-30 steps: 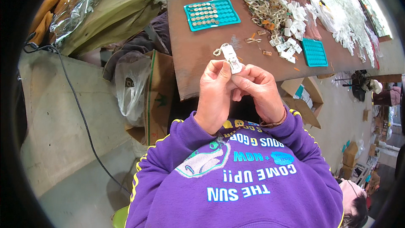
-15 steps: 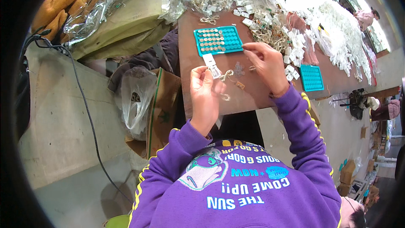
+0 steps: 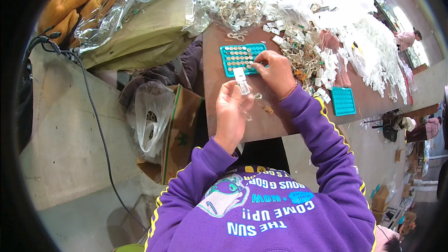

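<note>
Steadying the white case, held in the left hand near the left edge of the worktop, helps; the right hand, fingers narrow at the teal tray, should pinch discs singly, though I cannot tell whether it grips one.

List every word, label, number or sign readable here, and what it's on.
Purple sweatshirt: large white, blue and yellow lettering, upside down in view; partly legible, wording not copied.
Cardboard box: green printed mark, no readable words.
White piece in the left hand, silver discs: any markings too small to read.
</note>
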Demonstrator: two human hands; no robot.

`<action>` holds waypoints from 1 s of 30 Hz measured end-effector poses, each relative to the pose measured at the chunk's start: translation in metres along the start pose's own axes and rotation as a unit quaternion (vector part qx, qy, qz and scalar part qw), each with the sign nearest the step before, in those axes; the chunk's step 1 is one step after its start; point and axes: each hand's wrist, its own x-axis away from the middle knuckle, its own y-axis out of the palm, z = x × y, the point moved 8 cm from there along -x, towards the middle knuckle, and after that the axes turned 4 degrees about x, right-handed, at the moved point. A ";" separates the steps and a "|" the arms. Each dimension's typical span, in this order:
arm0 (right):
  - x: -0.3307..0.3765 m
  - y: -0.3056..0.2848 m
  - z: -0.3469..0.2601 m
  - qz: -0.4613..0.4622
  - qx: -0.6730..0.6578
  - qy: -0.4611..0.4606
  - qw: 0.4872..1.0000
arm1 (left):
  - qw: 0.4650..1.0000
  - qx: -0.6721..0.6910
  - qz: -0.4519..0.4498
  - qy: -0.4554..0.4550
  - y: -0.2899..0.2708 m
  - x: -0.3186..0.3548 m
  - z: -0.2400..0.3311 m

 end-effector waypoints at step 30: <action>0.040 -0.050 -0.081 -0.042 -0.044 -0.172 0.983 | 0.998 -0.041 -0.044 0.033 0.007 -0.003 0.001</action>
